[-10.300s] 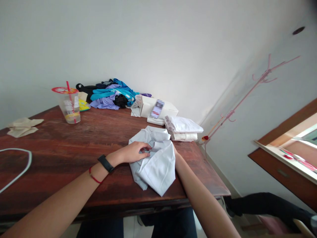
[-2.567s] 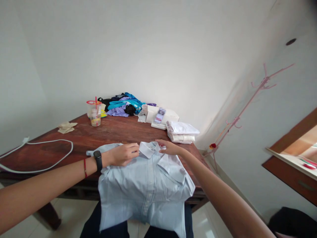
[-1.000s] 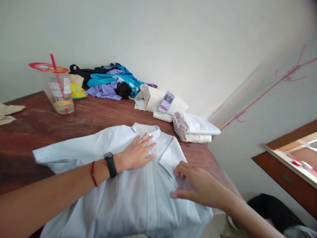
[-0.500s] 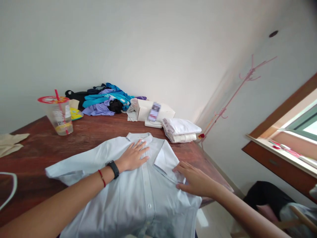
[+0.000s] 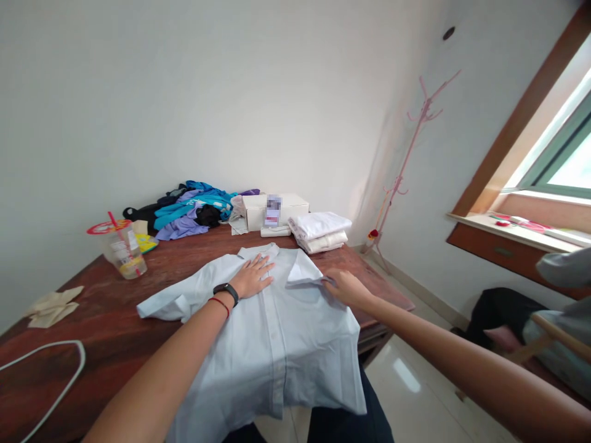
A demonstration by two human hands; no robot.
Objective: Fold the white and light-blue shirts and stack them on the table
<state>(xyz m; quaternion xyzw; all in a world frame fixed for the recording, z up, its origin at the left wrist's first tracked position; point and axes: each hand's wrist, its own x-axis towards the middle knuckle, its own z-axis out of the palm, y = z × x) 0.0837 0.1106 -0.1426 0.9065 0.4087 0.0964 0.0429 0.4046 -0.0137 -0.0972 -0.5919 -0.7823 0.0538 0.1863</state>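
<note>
Shirt (image 5: 272, 344): I see a pale blue buttoned shirt, front up, spread flat on the wooden table (image 5: 101, 332), hem hanging off the near edge
Axis: long axis runs from me to the far side, collar at the far end
Left hand (image 5: 252, 278): open, palm flat on the chest just below the collar
Right hand (image 5: 344, 286): fingers pinch the folded right sleeve
Beyond: folded white clothes (image 5: 318, 231), white box (image 5: 277, 209)

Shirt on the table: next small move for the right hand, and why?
Probably fold the right sleeve inward across the chest. The shirt lies face up on the table, the left hand flat near the collar pins it, and the right hand sits on that sleeve's edge, which is already partly turned in.
</note>
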